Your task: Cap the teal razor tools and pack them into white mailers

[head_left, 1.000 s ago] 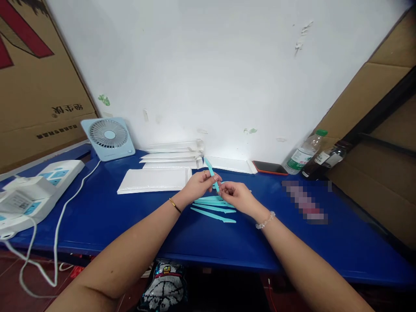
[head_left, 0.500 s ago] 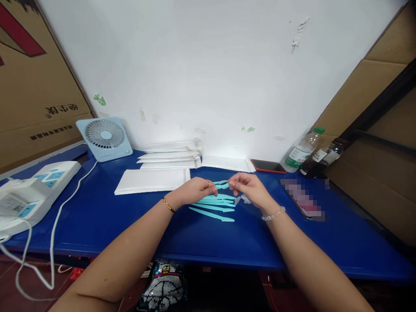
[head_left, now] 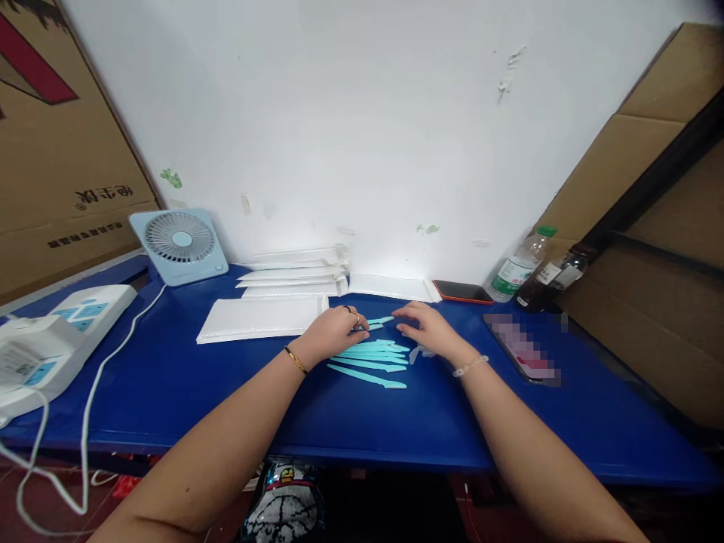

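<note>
Several thin teal plastic sticks lie side by side on the blue table, just in front of my hands. My left hand, with a ring and a gold bracelet, pinches one more teal stick low over the pile. My right hand, with a bead bracelet, rests flat with its fingers stretched toward that stick's far end. Small clear bits lie by my right wrist.
White padded envelopes lie stacked behind my left hand. A small blue fan and a white power strip with cables sit at the left. A phone, two bottles and cardboard stand at the right.
The teal stick, held up on end a second ago, has been turned flat and brought down toward the pile. My right hand let go of it and flattened out.
</note>
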The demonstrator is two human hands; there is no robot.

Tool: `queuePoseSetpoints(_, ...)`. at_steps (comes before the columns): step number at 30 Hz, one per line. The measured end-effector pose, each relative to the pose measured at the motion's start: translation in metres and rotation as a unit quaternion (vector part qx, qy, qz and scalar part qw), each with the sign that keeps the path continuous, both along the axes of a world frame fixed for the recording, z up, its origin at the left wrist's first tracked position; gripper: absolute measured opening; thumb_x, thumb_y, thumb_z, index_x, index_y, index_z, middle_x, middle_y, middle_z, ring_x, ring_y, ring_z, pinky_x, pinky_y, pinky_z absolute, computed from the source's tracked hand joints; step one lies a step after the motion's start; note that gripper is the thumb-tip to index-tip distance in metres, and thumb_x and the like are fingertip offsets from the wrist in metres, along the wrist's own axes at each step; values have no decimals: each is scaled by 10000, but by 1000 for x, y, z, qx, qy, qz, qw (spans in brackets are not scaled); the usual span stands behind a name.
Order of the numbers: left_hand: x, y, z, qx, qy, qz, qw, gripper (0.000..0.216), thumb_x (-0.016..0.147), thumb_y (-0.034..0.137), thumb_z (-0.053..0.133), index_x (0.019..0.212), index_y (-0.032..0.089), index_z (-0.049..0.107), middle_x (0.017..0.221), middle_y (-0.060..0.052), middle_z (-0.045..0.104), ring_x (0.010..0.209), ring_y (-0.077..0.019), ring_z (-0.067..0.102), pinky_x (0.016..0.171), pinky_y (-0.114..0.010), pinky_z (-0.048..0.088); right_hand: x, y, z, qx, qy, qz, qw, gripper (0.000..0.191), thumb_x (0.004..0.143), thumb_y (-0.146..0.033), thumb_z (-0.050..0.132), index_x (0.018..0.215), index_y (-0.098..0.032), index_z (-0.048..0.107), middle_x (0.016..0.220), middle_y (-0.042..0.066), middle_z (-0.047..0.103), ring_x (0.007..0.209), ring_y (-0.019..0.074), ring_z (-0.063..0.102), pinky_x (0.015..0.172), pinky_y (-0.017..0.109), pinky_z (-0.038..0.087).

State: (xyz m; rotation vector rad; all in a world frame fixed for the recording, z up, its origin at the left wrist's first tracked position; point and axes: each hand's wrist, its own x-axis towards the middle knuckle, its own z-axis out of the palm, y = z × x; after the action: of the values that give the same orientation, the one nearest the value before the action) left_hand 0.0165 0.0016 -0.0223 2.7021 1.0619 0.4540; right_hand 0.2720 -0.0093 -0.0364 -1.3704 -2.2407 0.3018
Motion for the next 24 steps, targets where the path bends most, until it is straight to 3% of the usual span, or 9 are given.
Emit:
queuePoseSetpoints(2,-1,3,-4,19,-4,24,1000,324,887,382,467,1074,204,662,999,-67,649,922,-194,589,814,-290,438,-11,6,-1,21,-54,11,998,273,852,-249,557,1113,-233,636,1054,82,610,957,212,567,835,356,444)
queuePoseSetpoints(5,-2,8,-8,45,1,55,997,342,886,365,477,1150,207,628,1094,-78,636,993,-209,574,871,-316,428,-20,13,-2,26,-106,12,994,138,859,-225,548,952,-200,647,985,81,612,969,217,552,858,361,415)
queuePoseSetpoints(11,1,17,-16,55,21,97,994,305,866,346,514,1116,224,639,1085,-69,649,1045,-228,557,892,-347,399,-23,13,-4,31,-130,23,991,38,854,-213,550,872,-191,576,929,69,589,922,209,534,826,341,397)
queuePoseSetpoints(19,5,20,-14,33,8,85,996,142,828,273,536,829,209,663,864,-26,674,858,-192,588,790,-324,380,-25,9,-2,-44,-26,21,998,44,818,-217,556,843,-190,581,769,19,611,700,147,548,647,262,412)
queuePoseSetpoints(24,-3,22,-6,31,-15,116,993,146,821,263,538,770,218,667,795,-4,675,817,-181,587,784,-325,366,5,9,4,-110,72,-9,991,128,778,-297,599,786,-170,613,695,10,622,636,133,553,597,245,422)
